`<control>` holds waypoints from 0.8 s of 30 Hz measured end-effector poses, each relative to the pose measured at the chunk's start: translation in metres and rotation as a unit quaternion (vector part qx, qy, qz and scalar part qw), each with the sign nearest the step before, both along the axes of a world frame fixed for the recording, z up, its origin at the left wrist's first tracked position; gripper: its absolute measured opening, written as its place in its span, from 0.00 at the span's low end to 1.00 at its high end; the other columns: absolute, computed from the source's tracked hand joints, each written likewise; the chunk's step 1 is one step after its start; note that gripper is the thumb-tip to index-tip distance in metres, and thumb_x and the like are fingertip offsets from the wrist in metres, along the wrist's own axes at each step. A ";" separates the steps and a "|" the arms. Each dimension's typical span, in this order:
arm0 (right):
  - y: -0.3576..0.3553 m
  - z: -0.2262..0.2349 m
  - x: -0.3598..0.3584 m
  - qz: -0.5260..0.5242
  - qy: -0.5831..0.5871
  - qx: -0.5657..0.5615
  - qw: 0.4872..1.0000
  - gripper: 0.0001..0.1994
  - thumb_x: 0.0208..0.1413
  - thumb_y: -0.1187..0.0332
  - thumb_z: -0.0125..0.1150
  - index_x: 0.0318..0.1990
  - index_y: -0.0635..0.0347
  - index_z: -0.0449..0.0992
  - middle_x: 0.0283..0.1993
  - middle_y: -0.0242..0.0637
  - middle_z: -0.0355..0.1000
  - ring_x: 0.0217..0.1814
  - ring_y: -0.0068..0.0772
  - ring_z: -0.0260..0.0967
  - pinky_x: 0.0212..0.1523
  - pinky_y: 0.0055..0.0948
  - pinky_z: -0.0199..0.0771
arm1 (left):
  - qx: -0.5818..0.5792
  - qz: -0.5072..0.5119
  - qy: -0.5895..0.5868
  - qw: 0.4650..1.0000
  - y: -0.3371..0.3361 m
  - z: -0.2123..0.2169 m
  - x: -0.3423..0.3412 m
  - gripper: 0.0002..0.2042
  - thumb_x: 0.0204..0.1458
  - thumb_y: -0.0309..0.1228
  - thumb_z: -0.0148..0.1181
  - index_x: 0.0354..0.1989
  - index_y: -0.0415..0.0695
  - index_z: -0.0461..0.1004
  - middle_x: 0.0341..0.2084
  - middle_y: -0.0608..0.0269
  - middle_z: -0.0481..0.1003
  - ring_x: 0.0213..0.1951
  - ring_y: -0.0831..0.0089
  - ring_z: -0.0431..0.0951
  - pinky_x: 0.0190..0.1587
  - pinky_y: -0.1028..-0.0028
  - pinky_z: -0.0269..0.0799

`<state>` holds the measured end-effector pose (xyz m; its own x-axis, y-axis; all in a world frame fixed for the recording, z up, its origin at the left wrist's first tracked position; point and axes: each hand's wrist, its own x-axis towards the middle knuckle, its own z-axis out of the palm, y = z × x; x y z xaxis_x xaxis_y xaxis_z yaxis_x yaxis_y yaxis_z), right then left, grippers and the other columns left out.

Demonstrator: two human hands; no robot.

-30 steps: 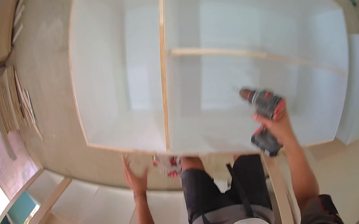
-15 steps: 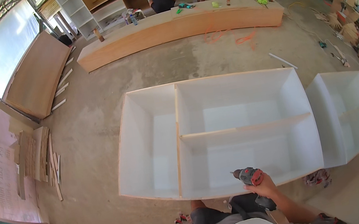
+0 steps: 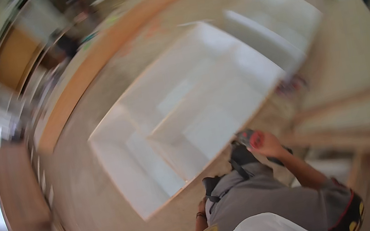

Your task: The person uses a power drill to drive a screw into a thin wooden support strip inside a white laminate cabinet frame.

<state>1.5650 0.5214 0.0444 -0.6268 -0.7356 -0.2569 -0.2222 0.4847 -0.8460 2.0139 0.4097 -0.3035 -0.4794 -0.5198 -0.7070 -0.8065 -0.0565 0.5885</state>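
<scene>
My right hand (image 3: 269, 146) is wrapped round a red and black cordless drill (image 3: 249, 138), held in front of my body and pointing left. Just beyond it is a large open white cabinet box (image 3: 208, 133) lying on the floor, its inside split by dividers into three compartments. Drill and cabinet edge overlap in view; whether they touch I cannot tell. My left hand (image 3: 203, 205) hangs low beside my thigh, with a dark band on the wrist. Its fingers are mostly hidden.
A smaller white cabinet (image 3: 274, 30) stands beyond the large one. The long wooden box (image 3: 102, 65) runs across the upper left. Brown panels (image 3: 21, 189) lean at the left. At right, blurred wooden framing (image 3: 358, 142) lies close to my right arm. A blurred person (image 3: 66, 43) is far off.
The view has swung to the right and blurred, so the cabinets appear tilted. The drill, still in my right hand, now appears at the cabinet's near edge rather than over its inside.
</scene>
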 end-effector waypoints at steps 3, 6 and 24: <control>0.042 -0.018 0.042 -0.118 0.021 0.057 0.991 0.18 0.45 0.54 0.77 0.41 0.47 0.80 0.37 0.35 0.81 0.40 0.38 0.80 0.44 0.36 0.77 | 0.037 -0.128 -0.063 0.989 -0.029 -0.010 0.025 0.29 0.69 0.53 0.42 0.67 0.45 0.70 0.53 0.51 0.78 0.56 0.54 0.76 0.58 0.58 0.73; 0.096 -0.027 0.101 -0.265 0.040 0.030 0.963 0.26 0.44 0.50 0.77 0.51 0.46 0.78 0.45 0.42 0.81 0.48 0.52 0.79 0.48 0.46 0.78 | 0.074 -0.225 -0.108 0.965 -0.054 -0.017 0.034 0.29 0.68 0.54 0.42 0.67 0.46 0.69 0.52 0.53 0.78 0.55 0.55 0.76 0.57 0.57 0.73; 0.544 -0.056 0.194 -0.747 0.183 -0.312 0.557 0.24 0.51 0.80 0.72 0.57 0.59 0.76 0.48 0.30 0.78 0.48 0.23 0.74 0.51 0.27 0.74 | 0.096 -0.092 -0.096 0.986 -0.087 0.056 -0.142 0.27 0.64 0.52 0.53 0.64 0.48 0.66 0.56 0.53 0.75 0.54 0.56 0.77 0.50 0.48 0.75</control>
<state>1.7595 1.0659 -0.0112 -0.5860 0.8038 0.1024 -0.1774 -0.0039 -0.9841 1.8722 0.3227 -0.2474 -0.4010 -0.2836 -0.8711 -0.9091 0.0055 0.4166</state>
